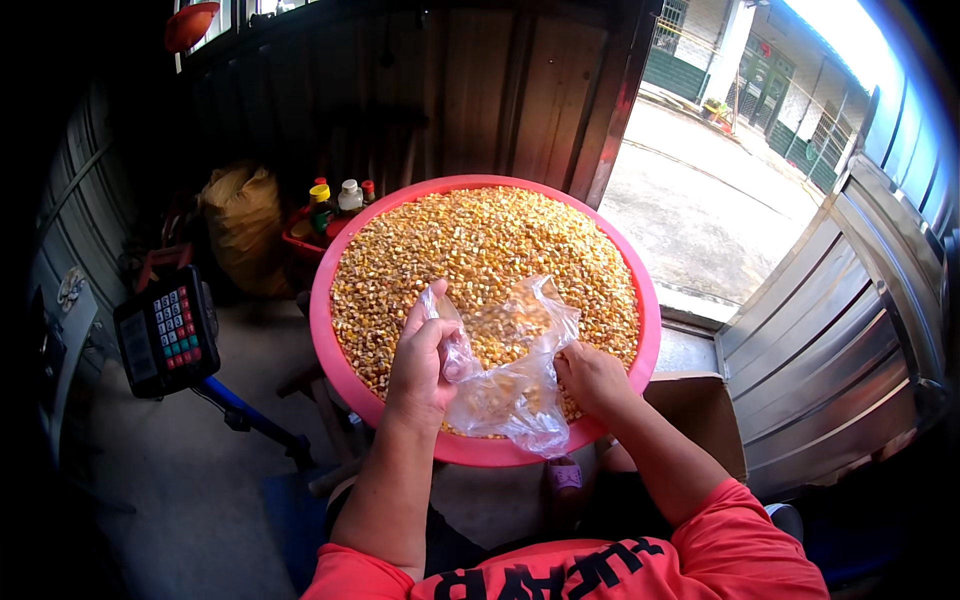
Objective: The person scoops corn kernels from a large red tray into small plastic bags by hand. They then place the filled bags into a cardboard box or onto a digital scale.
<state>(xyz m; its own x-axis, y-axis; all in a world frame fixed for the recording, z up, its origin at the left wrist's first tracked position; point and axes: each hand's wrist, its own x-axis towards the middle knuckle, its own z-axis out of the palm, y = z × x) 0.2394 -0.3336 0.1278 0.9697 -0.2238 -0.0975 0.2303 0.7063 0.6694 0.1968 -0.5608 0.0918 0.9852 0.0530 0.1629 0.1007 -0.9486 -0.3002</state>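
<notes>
A wide pink basin [648,300] in front of me is heaped with yellow-brown dried corn kernels [480,230]. Over the near part of the heap, a clear plastic bag [510,385] is stretched between my hands, crumpled and see-through. My left hand [420,355] grips its left side, thumb pointing up and film bunched at the fingers. At the bag's right edge my right hand [592,378] is closed on the film, its knuckles upward. Corn shows through the plastic; whether any kernels lie inside the bag I cannot tell.
Left of the basin stands a weighing scale's keypad display [168,335] on a blue post [245,408]. Behind it are a tan sack [243,225] and a few bottles [335,200] in a red basket. A cardboard box [700,420] sits at right, near an open metal door [830,340].
</notes>
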